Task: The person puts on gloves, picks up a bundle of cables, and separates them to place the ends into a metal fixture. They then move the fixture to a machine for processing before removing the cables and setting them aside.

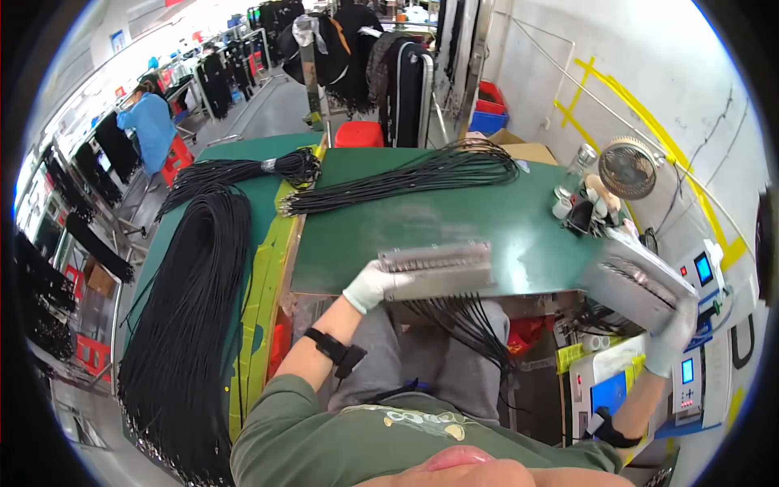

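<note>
My left hand (372,286), in a white glove, grips the left end of a silver metal clamp bar (438,280). The bar has a row of slots along its upper face and sits at the front edge of the green table (389,227). Thin black cables (471,329) hang from it over my lap. Off to the right, my gloved right hand (672,334) is closed on the outer end of a second metal clamp bar (633,286), tilted and slightly blurred. Dark cables show below that bar; whether they are fixed in it I cannot tell.
A bundle of black cables (406,178) lies across the table's back. A large cable pile (187,325) covers the left table. At back right stand a small fan (627,168) and a jar (582,158). Boxes with blue screens (608,395) flank my right arm. A person (150,122) sits far left.
</note>
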{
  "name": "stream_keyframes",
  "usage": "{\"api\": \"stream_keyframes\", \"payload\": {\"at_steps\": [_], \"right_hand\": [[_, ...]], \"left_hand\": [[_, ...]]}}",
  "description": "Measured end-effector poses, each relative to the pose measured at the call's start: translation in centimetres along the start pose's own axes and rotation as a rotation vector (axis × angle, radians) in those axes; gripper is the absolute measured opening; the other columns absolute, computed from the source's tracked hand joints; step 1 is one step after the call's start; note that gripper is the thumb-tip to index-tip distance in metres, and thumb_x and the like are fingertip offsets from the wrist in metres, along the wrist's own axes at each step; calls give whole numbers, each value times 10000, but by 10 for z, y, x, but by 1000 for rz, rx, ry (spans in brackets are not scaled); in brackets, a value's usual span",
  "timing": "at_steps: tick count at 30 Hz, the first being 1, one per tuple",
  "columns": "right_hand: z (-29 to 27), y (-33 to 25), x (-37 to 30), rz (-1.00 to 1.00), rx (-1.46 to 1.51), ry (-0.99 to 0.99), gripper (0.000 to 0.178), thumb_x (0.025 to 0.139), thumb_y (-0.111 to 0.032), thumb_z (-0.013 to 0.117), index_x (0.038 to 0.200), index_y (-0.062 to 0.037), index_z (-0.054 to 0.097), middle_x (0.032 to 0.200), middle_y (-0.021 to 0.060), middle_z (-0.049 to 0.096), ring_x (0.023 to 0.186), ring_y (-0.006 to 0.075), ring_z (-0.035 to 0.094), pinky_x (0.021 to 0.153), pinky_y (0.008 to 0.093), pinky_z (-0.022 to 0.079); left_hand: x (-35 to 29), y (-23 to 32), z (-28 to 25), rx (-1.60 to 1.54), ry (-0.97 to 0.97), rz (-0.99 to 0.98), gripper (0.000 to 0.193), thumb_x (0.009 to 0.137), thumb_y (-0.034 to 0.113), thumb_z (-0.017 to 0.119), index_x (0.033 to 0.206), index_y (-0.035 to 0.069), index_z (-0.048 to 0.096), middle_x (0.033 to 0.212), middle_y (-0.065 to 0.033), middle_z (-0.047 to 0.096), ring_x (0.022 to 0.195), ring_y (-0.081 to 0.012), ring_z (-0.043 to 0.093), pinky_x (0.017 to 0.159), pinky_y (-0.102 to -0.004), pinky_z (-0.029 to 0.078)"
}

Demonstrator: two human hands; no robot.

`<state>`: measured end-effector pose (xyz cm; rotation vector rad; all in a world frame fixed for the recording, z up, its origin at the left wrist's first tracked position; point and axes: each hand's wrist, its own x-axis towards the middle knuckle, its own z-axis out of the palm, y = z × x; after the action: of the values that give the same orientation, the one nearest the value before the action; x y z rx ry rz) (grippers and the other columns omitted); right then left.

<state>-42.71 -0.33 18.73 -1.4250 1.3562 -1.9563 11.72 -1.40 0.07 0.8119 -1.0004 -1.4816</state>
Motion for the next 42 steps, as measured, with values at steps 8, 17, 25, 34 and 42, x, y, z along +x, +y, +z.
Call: {"api": "stream_keyframes", "payload": {"at_steps": [8, 17, 25, 34, 42], "right_hand": [[-193, -48, -46, 263, 1423, -315, 649, 1029, -476, 368, 1500, -30, 330, 1556, 72, 343, 1409, 231, 344, 1181, 375, 240], [-319, 50, -165, 607, -156, 907, 692, 854, -552, 683, 1266, -2, 608, 1188, 114, 661, 1023, 244, 647, 948, 379, 484], [-434, 192, -179, 963, -890, 882, 809, 798, -633, 685, 1260, 28, 611, 1274, 165, 621, 1132, 274, 603, 976, 372, 447], [-410, 204, -162, 1166, -1169, 688, 837, 794, -648, 660, 1342, -24, 556, 1366, 184, 562, 1286, 284, 513, 1082, 346, 365], [-422, 203, -177, 1007, -1272, 619, 816, 825, -720, 536, 1346, -93, 569, 1327, 182, 592, 1253, 310, 548, 1054, 370, 407]], "left_hand": [[64, -42, -65, -40, 182, 27, 352, 861, 37, 677, 1187, -79, 612, 1150, -126, 659, 1006, -219, 653, 898, -310, 525], [74, -41, -74, 76, 86, -29, 483, 958, 177, 617, 1371, -20, 464, 1306, -141, 556, 1145, -244, 588, 975, -381, 496], [61, -33, -63, 82, 68, -79, 530, 955, 216, 628, 1400, -2, 438, 1305, -132, 559, 1156, -237, 583, 984, -389, 491], [60, -29, -66, 94, 98, -115, 501, 971, 205, 600, 1389, -26, 446, 1319, -133, 546, 1168, -224, 566, 1009, -360, 466], [64, -34, -67, 119, 104, -135, 509, 973, 216, 597, 1394, -22, 438, 1315, -132, 547, 1163, -222, 572, 1007, -367, 469]]}}
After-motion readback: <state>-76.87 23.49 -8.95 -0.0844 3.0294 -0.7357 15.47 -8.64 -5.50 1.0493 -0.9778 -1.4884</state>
